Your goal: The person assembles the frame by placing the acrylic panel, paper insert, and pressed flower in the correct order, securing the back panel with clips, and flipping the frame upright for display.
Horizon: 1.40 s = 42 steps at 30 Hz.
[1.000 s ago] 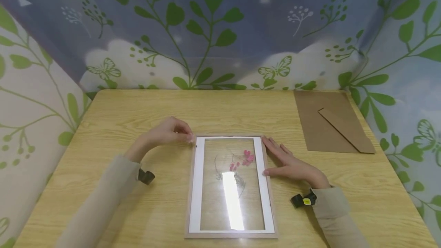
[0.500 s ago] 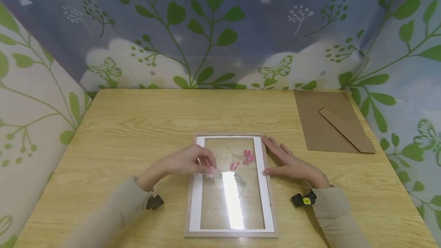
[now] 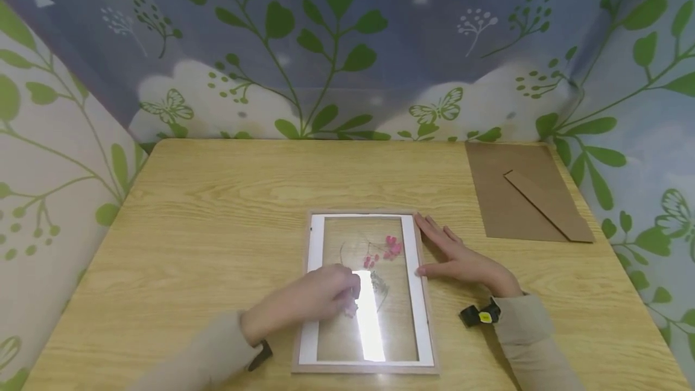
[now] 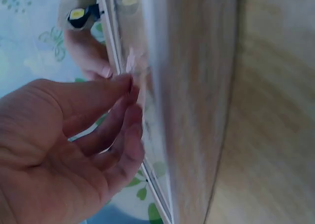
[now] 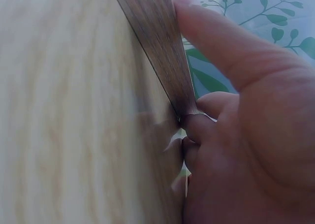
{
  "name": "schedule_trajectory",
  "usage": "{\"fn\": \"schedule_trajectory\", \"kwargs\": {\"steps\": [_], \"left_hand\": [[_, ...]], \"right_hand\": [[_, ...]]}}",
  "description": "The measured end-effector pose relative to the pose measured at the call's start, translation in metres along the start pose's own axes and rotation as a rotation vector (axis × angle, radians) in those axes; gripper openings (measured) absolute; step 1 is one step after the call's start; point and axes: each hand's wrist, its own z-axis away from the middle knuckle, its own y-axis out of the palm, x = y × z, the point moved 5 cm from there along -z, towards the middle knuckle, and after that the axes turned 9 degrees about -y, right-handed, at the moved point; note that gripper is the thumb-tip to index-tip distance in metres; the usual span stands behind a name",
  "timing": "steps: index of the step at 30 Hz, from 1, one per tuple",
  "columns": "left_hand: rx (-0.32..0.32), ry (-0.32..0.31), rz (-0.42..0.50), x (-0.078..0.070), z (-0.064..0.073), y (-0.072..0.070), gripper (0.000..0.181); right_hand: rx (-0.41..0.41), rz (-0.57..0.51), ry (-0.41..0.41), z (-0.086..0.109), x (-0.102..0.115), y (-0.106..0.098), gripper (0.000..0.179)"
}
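A picture frame (image 3: 300, 343) with a white inner border and a glass pane lies flat on the table. My left hand (image 3: 315, 294) is over the left part of the glass and pinches a pale pink pressed flower (image 3: 350, 308) between thumb and fingertips. In the left wrist view that flower (image 4: 131, 61) shows as a thin pale piece at the fingertips. A deep pink flower sprig (image 3: 392, 247) and a grey-green sprig (image 3: 379, 285) lie within the frame. My right hand (image 3: 464, 264) rests at the frame's right edge, fingers extended, thumb on the rim.
At the back right of the wooden table (image 3: 217, 180) lies a brown backing board (image 3: 496, 198) with a stand leg (image 3: 548, 207) on it. A bright light reflection crosses the glass. Patterned curtains (image 3: 347, 47) border the table's back and sides.
My left hand has moved from beside the frame's upper left corner, right and toward me over the glass, carrying the pale pink flower. The right hand has stayed at the frame's edge.
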Motion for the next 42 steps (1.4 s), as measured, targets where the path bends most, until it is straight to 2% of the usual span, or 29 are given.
{"fn": "schedule_trajectory", "kwargs": {"steps": [4, 7, 11, 14, 16, 18, 22, 26, 28, 31, 37, 40, 42], "left_hand": [[-0.076, -0.029, -0.112, 0.000, 0.001, 0.004, 0.008], [-0.139, -0.015, -0.153, -0.001, 0.004, 0.003, 0.007], [-0.213, 0.086, -0.258, -0.007, 0.015, 0.000, 0.009], [-0.264, 0.180, -0.395, -0.012, 0.026, 0.003, 0.010], [-0.289, 0.215, -0.472, -0.014, 0.033, 0.007, 0.009], [-0.301, 0.223, -0.520, -0.014, 0.038, 0.010, 0.012], [-0.307, 0.222, -0.532, -0.013, 0.041, 0.012, 0.021], [-0.321, 0.235, -0.470, -0.009, 0.041, 0.008, 0.022], [-0.305, 0.205, -0.414, -0.004, 0.040, 0.004, 0.024], [-0.261, 0.121, -0.355, 0.009, 0.040, -0.004, 0.039], [-0.171, -0.064, -0.256, 0.044, 0.047, -0.022, 0.096], [-0.105, -0.135, -0.183, 0.059, 0.051, -0.026, 0.122], [-0.063, -0.165, -0.147, 0.067, 0.054, -0.025, 0.132]], "right_hand": [[-0.001, 0.004, 0.008, 0.000, 0.001, 0.000, 0.102], [0.001, 0.012, 0.012, 0.000, 0.000, -0.001, 0.101], [0.002, 0.015, 0.014, 0.000, -0.001, 0.000, 0.101], [0.001, 0.012, 0.007, 0.000, -0.002, 0.001, 0.100], [0.001, 0.012, 0.001, 0.000, -0.002, 0.001, 0.100], [0.000, 0.011, 0.000, 0.000, -0.002, 0.001, 0.101], [-0.004, 0.007, 0.001, 0.000, -0.001, 0.000, 0.101], [-0.003, 0.003, -0.004, 0.001, 0.000, -0.001, 0.102], [-0.004, 0.004, -0.005, 0.001, -0.001, 0.000, 0.102], [-0.004, 0.008, -0.010, 0.001, -0.001, 0.000, 0.101], [0.000, -0.002, -0.009, 0.001, -0.002, 0.001, 0.101], [0.000, 0.000, -0.011, 0.001, 0.000, 0.000, 0.101], [-0.001, 0.005, -0.014, 0.000, 0.001, 0.000, 0.103]]}}
